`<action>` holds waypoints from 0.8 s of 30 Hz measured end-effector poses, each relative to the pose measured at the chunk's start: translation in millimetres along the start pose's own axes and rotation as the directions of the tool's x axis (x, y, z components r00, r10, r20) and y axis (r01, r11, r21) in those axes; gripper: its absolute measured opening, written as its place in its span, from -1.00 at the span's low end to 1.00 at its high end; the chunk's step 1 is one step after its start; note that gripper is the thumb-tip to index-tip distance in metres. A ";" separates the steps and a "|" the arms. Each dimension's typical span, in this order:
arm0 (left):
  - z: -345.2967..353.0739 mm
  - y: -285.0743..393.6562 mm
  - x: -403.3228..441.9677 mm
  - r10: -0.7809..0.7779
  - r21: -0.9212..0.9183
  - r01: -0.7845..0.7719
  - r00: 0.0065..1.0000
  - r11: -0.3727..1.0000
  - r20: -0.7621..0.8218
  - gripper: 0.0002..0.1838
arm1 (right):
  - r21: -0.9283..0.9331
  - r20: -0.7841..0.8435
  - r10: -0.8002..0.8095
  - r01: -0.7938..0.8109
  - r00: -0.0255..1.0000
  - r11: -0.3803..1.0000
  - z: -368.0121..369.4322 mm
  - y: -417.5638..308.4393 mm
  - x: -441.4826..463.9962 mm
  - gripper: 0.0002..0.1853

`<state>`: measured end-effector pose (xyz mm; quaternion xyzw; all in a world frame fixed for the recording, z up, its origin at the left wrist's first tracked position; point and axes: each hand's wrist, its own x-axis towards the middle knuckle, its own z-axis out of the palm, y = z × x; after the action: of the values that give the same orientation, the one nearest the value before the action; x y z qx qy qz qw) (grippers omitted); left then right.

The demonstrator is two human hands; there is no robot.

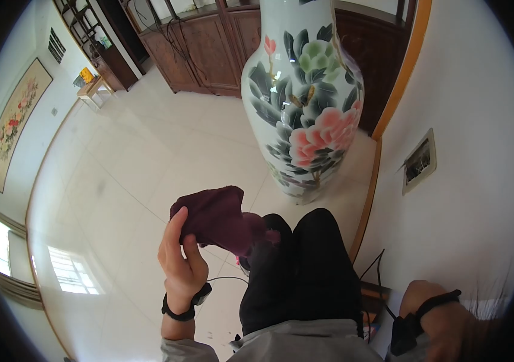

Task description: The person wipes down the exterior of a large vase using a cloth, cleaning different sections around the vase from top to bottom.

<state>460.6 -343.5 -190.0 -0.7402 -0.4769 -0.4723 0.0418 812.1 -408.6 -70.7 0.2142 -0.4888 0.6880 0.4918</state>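
Observation:
My left hand (181,259) grips a dark maroon cloth (215,217), with the thumb and fingers closed on its left edge. The cloth hangs out to the right over the floor and partly in front of my knees, its lower right end blurred. A black strap circles my left wrist. At the lower right, beside the wall, is my right hand (421,294), with a black strap and a dark device; its fingers are hidden. A tall white porcelain vase (302,108) painted with pink peonies, a green flower and dark leaves stands upright beyond my knees, apart from both hands.
Dark carved wooden cabinets (203,51) stand behind the vase. The white wall (468,120) on the right holds an open socket box (420,161) and has wooden trim. Cables (379,271) hang by my right leg. A small bench (94,90) stands far left on the tiled floor (124,157).

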 end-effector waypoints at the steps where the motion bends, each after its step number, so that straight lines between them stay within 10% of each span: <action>1: -1.2 2.0 0.3 0.005 0.001 -0.005 1.000 1.000 0.025 -0.57 | -0.007 0.000 -0.005 0.005 1.000 1.000 0.7 -0.2 -0.2 -0.81; 14: 3.2 28.8 14.1 0.237 0.052 -0.244 0.965 0.968 0.109 -0.39 | -0.262 -0.217 -0.133 0.073 0.967 0.962 0.4 5.0 -11.6 -0.84; 16: 11.1 36.2 23.2 0.271 -0.127 -0.248 0.936 0.960 0.224 -0.31 | -0.497 -0.420 -0.049 -0.185 0.906 0.848 -32.6 14.4 -28.1 -0.86; 18: 20.1 47.6 31.7 0.350 -0.292 -0.267 0.892 0.918 0.285 -0.29 | -0.779 -0.460 0.061 -0.436 0.886 0.451 -61.3 23.2 -14.1 -0.65; 20: 30.3 58.2 37.9 0.413 -0.379 -0.281 0.847 0.882 0.333 -0.29 | -0.992 -0.123 0.088 -0.120 0.988 -0.045 -85.9 53.1 6.6 -0.41; 24: 26.5 77.6 60.9 0.456 -0.400 -0.276 0.750 0.874 0.479 -0.37 | -0.943 -0.291 0.272 -0.322 0.917 0.078 -94.7 71.6 3.8 -0.41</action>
<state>542.0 -331.4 -129.5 -0.9221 -0.2328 -0.2843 -0.1214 764.7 -325.9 -141.6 -0.2736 -0.8385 0.2920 0.3699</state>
